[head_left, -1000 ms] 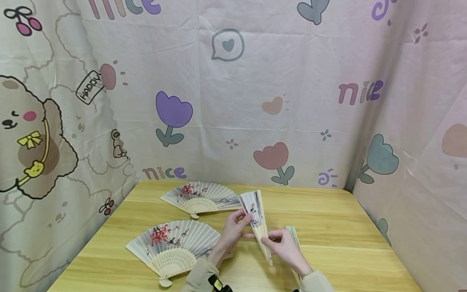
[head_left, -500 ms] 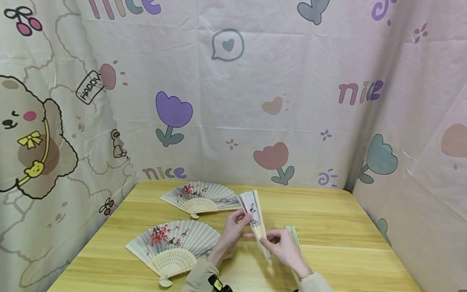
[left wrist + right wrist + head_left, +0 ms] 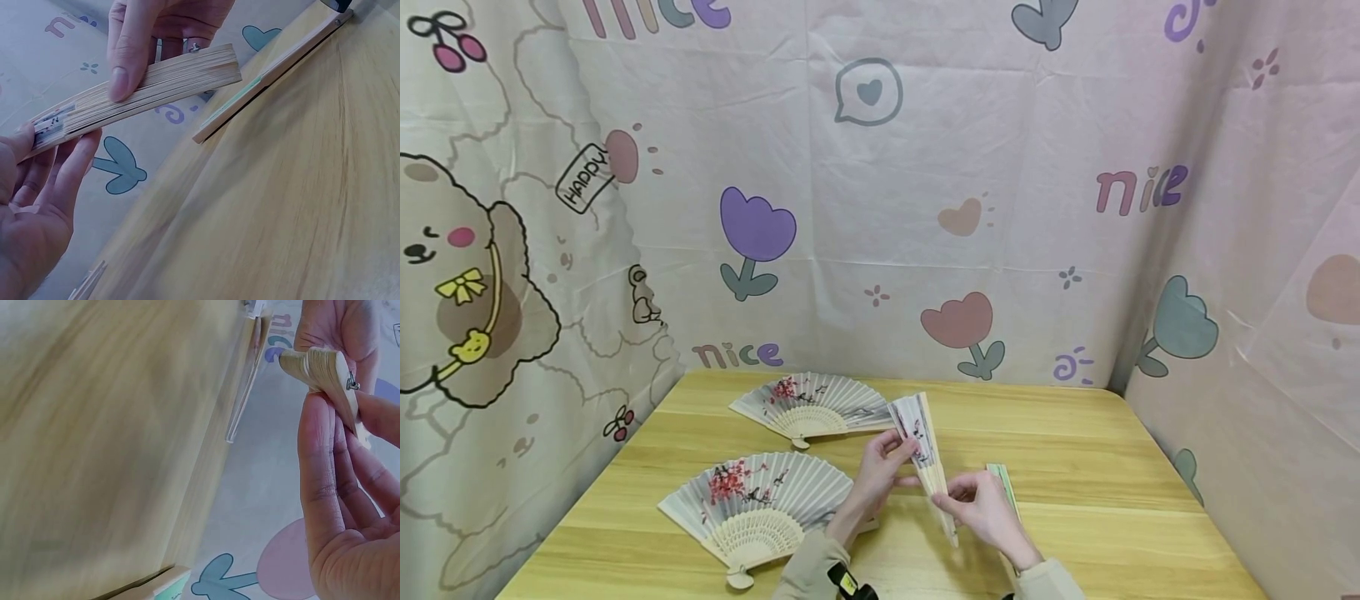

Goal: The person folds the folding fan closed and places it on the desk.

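Head view: above the table (image 3: 1097,475), the left hand (image 3: 880,468) pinches the part-folded fan (image 3: 927,460) near its cloth end (image 3: 913,412), the right hand (image 3: 987,508) its ribs (image 3: 933,481). Left wrist: a slackened pinch could let those stacked ribs splay; the green fan (image 3: 294,59) lies apart. Right wrist: the rivet end (image 3: 341,370) juts out, so a bump might twist the fan.
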`<state>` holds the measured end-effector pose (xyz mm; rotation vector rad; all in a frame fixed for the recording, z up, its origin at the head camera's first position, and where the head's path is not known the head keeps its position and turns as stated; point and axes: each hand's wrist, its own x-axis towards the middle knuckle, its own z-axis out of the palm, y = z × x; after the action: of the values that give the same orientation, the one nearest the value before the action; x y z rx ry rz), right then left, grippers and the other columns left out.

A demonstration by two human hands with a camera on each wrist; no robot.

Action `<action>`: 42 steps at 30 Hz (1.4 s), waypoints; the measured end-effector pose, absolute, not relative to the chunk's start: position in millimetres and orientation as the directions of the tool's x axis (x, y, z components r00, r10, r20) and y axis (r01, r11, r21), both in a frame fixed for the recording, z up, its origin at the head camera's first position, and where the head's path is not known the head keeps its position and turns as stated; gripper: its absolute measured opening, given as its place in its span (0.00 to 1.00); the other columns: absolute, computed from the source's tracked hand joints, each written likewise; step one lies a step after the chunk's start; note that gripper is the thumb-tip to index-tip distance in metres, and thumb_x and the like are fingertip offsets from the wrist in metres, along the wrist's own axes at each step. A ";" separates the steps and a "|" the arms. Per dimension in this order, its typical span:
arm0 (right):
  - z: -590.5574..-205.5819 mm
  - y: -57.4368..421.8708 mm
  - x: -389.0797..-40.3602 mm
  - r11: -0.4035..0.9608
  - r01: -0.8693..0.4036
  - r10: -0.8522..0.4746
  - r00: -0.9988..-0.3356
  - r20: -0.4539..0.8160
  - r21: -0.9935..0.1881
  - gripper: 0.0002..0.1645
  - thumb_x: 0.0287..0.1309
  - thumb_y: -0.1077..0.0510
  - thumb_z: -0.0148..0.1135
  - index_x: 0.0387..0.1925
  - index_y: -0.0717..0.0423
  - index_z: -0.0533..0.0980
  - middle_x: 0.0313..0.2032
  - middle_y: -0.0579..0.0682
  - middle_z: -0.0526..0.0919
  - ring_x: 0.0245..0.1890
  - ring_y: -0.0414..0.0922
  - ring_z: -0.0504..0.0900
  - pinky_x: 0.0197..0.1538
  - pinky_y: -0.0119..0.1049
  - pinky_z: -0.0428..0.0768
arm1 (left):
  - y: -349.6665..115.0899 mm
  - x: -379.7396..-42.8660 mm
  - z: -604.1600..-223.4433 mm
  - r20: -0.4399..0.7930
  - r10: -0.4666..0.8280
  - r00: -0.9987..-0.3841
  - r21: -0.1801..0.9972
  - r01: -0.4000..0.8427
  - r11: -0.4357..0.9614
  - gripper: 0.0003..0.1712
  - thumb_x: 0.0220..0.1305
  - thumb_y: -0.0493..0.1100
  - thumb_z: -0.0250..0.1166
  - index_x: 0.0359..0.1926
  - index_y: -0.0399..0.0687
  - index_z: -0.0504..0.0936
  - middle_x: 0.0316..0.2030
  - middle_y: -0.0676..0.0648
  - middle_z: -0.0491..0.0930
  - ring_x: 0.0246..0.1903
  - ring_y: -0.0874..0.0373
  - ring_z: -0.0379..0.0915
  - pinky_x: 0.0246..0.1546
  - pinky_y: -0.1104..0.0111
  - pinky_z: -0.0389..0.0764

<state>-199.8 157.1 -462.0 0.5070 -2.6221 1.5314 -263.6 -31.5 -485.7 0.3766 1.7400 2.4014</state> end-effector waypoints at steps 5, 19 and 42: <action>-461.4 156.6 -198.8 0.458 -0.310 -0.265 -0.942 0.204 -0.833 0.07 0.56 0.59 0.72 0.30 0.61 0.86 0.25 0.54 0.88 0.19 0.31 0.77 0.21 0.25 0.84 | -31.9 -266.4 -484.3 0.090 0.203 -0.975 0.950 0.023 -0.311 0.25 0.70 0.42 0.65 0.57 0.24 0.74 0.38 0.54 0.82 0.35 0.62 0.81 0.32 0.68 0.93; -460.4 156.9 -196.7 0.469 -0.320 -0.297 -0.935 0.194 -0.823 0.08 0.57 0.57 0.73 0.29 0.60 0.86 0.24 0.52 0.87 0.18 0.35 0.79 0.19 0.26 0.84 | -32.0 -267.2 -483.6 0.067 0.179 -0.981 0.947 0.007 -0.321 0.22 0.68 0.40 0.67 0.54 0.25 0.77 0.34 0.55 0.85 0.33 0.62 0.83 0.32 0.66 0.93; -460.9 158.6 -197.2 0.472 -0.353 -0.324 -0.922 0.213 -0.808 0.10 0.57 0.57 0.73 0.24 0.58 0.86 0.19 0.51 0.85 0.15 0.31 0.75 0.18 0.24 0.78 | -34.5 -266.6 -482.6 0.080 0.245 -0.966 0.951 0.001 -0.308 0.21 0.71 0.40 0.63 0.55 0.25 0.76 0.34 0.55 0.86 0.33 0.63 0.84 0.33 0.68 0.93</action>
<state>-197.2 158.6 -460.9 0.6135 -2.6686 1.4771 -266.6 -34.5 -482.6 0.3156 1.7482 2.4038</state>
